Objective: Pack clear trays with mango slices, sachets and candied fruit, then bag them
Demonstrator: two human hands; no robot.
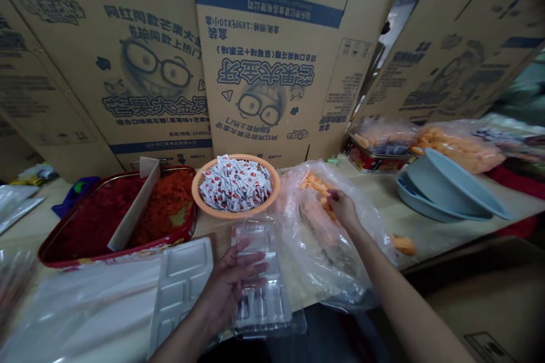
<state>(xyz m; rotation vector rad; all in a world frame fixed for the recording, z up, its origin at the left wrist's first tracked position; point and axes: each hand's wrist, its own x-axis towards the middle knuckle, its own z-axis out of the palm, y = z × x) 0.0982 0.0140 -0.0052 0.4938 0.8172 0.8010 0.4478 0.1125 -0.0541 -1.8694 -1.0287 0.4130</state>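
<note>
My left hand [232, 283] lies with fingers stretched flat across a clear plastic compartment tray [260, 295] at the table's near edge. My right hand [343, 207] reaches inside a clear plastic bag [336, 255] and its fingers close around orange snack pieces [313, 182]; what exactly they grip is partly hidden. An orange basket [235, 211] full of small white and red sachets stands just behind the clear tray.
A red tray [114, 255] with red and orange crumbs, split by a cardboard divider, sits at left. A white compartment tray [181, 283] lies beside my left hand. Grey bowls [447, 193] and bagged orange snacks [460, 147] stand at right. Cardboard boxes [272, 62] wall the back.
</note>
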